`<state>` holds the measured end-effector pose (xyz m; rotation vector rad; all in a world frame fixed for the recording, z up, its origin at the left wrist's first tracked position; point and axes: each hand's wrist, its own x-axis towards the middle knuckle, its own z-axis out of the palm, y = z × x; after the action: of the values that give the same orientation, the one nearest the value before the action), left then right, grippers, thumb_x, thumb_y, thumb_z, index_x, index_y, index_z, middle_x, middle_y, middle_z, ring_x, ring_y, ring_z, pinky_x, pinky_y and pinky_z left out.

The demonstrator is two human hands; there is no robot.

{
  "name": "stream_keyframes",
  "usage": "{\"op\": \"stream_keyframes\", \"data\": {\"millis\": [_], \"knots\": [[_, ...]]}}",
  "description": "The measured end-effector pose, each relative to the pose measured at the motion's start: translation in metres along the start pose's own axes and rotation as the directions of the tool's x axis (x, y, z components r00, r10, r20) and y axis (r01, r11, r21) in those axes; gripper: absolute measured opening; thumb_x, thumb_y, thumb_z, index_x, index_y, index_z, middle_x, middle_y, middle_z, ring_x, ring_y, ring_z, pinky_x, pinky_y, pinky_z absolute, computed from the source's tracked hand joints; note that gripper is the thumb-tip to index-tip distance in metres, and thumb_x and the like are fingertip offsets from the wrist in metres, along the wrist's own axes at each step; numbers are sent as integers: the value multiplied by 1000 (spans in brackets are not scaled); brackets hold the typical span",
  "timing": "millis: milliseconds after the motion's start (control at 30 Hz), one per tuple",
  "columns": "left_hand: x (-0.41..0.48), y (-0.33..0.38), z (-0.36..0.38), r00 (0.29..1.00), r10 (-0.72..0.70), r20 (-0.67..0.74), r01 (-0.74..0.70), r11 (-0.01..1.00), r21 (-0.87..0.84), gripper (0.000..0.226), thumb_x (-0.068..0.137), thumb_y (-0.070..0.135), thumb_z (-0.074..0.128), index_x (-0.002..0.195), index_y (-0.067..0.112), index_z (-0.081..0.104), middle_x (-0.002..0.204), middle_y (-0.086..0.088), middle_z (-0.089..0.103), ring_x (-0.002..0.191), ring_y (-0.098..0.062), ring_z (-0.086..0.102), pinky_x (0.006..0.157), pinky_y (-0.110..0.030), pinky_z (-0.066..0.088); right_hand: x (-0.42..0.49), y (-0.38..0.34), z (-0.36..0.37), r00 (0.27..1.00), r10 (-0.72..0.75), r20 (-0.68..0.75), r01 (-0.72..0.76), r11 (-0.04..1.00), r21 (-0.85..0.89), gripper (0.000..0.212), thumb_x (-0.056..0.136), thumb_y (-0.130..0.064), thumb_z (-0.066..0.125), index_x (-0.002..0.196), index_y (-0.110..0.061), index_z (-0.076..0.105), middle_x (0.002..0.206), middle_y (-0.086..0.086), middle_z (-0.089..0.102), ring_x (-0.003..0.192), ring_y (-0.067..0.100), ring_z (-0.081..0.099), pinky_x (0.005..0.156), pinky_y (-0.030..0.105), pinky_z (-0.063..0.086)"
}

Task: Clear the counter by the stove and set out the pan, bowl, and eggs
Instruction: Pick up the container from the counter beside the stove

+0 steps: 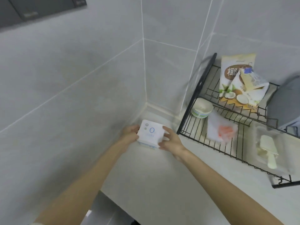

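A white soft pack with a blue "0" printed on top sits in the corner of the pale counter, close to the tiled walls. My left hand grips its left side and my right hand grips its right side, fingers curled round the edges. A small white bowl with a green-blue band stands on the black wire rack to the right. No pan or eggs are in view.
On the rack lie a coconut snack bag, a white pouch with orange contents, a clear bag holding a cream scoop and a grey object. Grey tiled walls close in on the left and behind.
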<state>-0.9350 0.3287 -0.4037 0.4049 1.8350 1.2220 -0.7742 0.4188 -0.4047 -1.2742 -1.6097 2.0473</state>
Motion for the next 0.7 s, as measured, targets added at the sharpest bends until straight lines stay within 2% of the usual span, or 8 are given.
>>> {"op": "stream_keyframes", "data": {"millis": [67, 167, 233, 367, 500, 600, 667, 700], "knots": [[18, 10, -1, 999, 30, 34, -30, 999, 17, 53, 79, -24, 35, 116, 9, 55, 115, 3, 57, 107, -13, 52, 70, -18, 43, 15, -6, 3, 999, 2, -36, -1, 999, 52, 80, 77, 23, 51, 144, -17, 33, 129, 11, 44, 103, 24, 54, 72, 36, 54], [42, 18, -6, 991, 81, 111, -88, 994, 62, 43, 77, -24, 34, 99, 5, 58, 91, -2, 63, 84, -9, 56, 56, -9, 40, 33, -15, 9, 996, -10, -84, 19, 993, 114, 82, 76, 24, 51, 144, -19, 34, 134, 12, 46, 108, 26, 56, 69, 34, 53], [57, 23, -11, 982, 110, 155, -122, 990, 74, 41, 75, -22, 36, 100, 1, 60, 95, -3, 66, 83, -8, 59, 61, -11, 43, 42, -21, 13, 995, -18, -98, 31, 990, 136, 82, 76, 23, 51, 143, -21, 34, 133, 9, 47, 108, 26, 57, 63, 26, 51], [76, 36, -11, 965, 164, 205, -174, 984, 30, 50, 63, -9, 41, 99, 17, 64, 92, 13, 73, 85, 4, 65, 67, -9, 47, 59, -27, 17, 993, -25, -118, 45, 984, 172, 80, 77, 22, 50, 143, -21, 34, 138, 9, 46, 104, 24, 57, 64, 24, 49], [86, 42, -8, 957, 188, 220, -203, 978, 48, 63, 70, -22, 30, 115, 10, 61, 109, -4, 68, 96, -10, 64, 71, -12, 49, 66, -27, 18, 989, -35, -145, 61, 982, 181, 80, 79, 21, 51, 145, -20, 33, 144, 8, 42, 101, 22, 57, 71, 24, 50], [84, 40, -8, 950, 222, 221, -245, 966, 85, 61, 74, -18, 33, 121, 10, 58, 118, -7, 65, 104, -15, 60, 74, -12, 47, 63, -25, 18, 988, -42, -149, 58, 993, 100, 78, 79, 20, 50, 143, -22, 36, 144, 7, 37, 99, 21, 56, 74, 25, 50], [76, 39, -6, 950, 242, 196, -270, 953, 135, 56, 78, -13, 35, 121, 14, 58, 115, -2, 65, 100, -12, 57, 71, -10, 44, 55, -23, 18, 982, -43, -183, 42, 999, -10, 72, 80, 14, 52, 140, -24, 40, 144, 9, 35, 107, 24, 54, 77, 30, 51], [70, 38, -4, 948, 267, 173, -296, 941, 167, 53, 79, -11, 36, 119, 15, 58, 113, 2, 64, 99, -11, 57, 71, -10, 44, 50, -23, 17, 978, -48, -203, 34, 997, -72, 68, 81, 10, 55, 139, -24, 41, 144, 9, 35, 113, 24, 52, 84, 33, 51]]}}
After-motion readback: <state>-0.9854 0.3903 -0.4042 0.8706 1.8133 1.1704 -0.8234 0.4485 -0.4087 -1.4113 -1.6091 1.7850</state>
